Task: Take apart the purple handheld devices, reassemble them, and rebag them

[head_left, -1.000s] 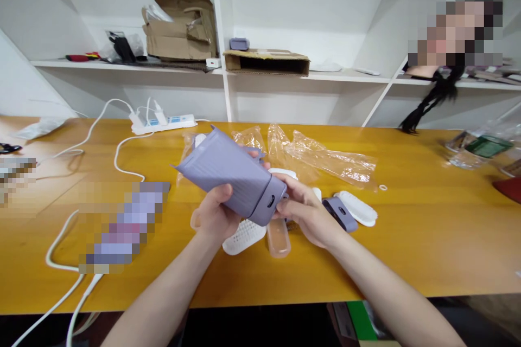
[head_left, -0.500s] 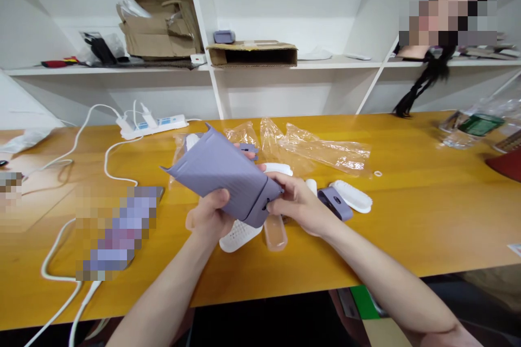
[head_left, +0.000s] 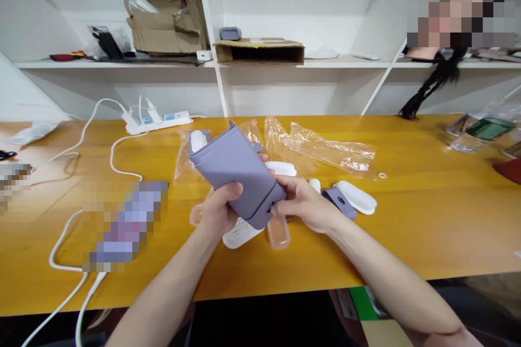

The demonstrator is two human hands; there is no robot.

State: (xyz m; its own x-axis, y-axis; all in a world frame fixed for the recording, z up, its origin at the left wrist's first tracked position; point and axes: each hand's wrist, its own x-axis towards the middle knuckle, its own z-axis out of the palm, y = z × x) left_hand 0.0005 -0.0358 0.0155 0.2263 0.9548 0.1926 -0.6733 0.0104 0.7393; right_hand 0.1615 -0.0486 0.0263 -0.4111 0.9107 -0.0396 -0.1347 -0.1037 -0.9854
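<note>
The left hand [head_left: 217, 211] curls its fingers [head_left: 230, 192] around the lower body of a lavender plastic case [head_left: 234, 173], grasping it above the bench [head_left: 366, 244]. The right hand [head_left: 305, 203] grasps the case's slotted end cap [head_left: 271, 207], its fingers [head_left: 291, 190] closed against that end. The case sits tilted between both hands, its tabbed end pointing up toward the bench's far edge and its capped end low between the palms.

Directly under the hands, near the bench's middle, lie a white perforated tray [head_left: 244, 234] and a translucent peach bar [head_left: 279, 232]. Just beyond the right hand is a white bristled piece [head_left: 280, 168]. Further right, a slotted lavender piece [head_left: 340, 203] lies just beside a white ridged lid [head_left: 356, 197]. Clear plastic bags [head_left: 321, 149] spread toward the far edge, with a small white ring [head_left: 382, 175] near them. A white power strip [head_left: 157, 122] sits at the far edge, and a white cable [head_left: 118, 143] trails from it along the left. Above the bench, a white shelf [head_left: 342, 62] carries a cardboard box [head_left: 258, 51].
</note>
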